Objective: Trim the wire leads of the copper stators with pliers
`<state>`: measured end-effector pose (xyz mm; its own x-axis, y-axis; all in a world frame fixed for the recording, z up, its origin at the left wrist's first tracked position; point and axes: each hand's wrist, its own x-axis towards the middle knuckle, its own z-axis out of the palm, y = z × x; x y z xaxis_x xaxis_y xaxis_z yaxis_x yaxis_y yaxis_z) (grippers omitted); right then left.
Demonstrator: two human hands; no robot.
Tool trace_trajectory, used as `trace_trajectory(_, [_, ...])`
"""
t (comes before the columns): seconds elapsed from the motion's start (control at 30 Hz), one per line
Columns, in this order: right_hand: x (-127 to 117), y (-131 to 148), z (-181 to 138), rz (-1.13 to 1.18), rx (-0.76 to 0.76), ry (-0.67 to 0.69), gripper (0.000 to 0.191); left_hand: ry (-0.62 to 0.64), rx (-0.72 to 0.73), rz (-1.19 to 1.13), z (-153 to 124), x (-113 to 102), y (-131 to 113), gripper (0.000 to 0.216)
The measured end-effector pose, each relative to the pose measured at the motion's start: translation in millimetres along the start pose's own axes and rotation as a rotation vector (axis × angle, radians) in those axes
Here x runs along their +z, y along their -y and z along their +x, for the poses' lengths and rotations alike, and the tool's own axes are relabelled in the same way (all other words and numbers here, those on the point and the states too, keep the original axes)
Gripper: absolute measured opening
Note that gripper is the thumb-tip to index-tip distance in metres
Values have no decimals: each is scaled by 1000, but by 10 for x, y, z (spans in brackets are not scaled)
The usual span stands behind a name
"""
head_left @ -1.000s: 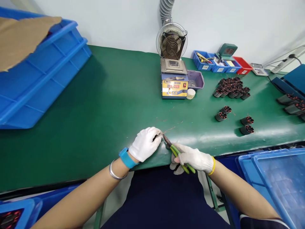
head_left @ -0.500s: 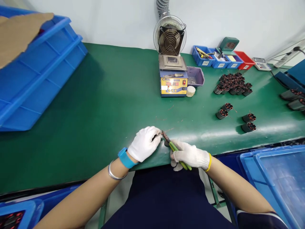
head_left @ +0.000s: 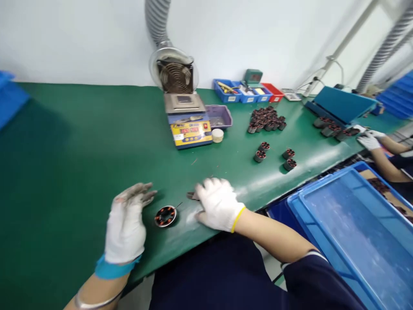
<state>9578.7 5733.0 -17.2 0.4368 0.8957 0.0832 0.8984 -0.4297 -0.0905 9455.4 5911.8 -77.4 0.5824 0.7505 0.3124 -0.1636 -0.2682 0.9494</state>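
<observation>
A motor stator [head_left: 165, 216], a short dark cylinder with copper windings round its open top, stands upright near the table's front edge. One thin wire sticks up from its rim. To its left, my left hand [head_left: 127, 221] in a white glove is open and holds nothing, its dirty fingertips apart from the stator. My right hand [head_left: 219, 203], gloved too, is palm down low over the table, closed over the pliers [head_left: 192, 196]. Only their dark jaws show, pointing left; the green handles are hidden under the hand.
A yellow-and-blue solder pot [head_left: 190, 131] stands under a fan hood [head_left: 177, 77], beside a purple tray [head_left: 221, 116] and a white round tub [head_left: 217, 135]. More stators [head_left: 266, 118] stand to the right. A co-worker's gloved hands [head_left: 369, 140] are at far right. Blue crates [head_left: 351, 206] sit below the edge.
My left hand has let go of the stator and moved left, opening. The right hand has turned palm down over the pliers. The view has swung right, bringing a co-worker's hands into sight.
</observation>
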Motion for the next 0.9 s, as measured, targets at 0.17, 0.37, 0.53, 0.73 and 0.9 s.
trace_trajectory(0.17, [271,230,311,89,-343,-84,54,-12,-200,12,22,81,-75,57])
trace_trajectory(0.37, [159,-324,122,262,5,-197,49,-28,-245,-18,48,59,-70,57])
trace_trajectory(0.53, [67,-1421,-238,267,843,-221,52,44,-308,57,13,77,-117,53])
trace_trajectory(0.73, [150,-1961,-393,168,1093,-403,79,97,-301,199,-5,137,-160,46])
trace_trajectory(0.9, [135,-2162,-548,-200,1320,-491,65,104,-321,163,42,119,-126,57])
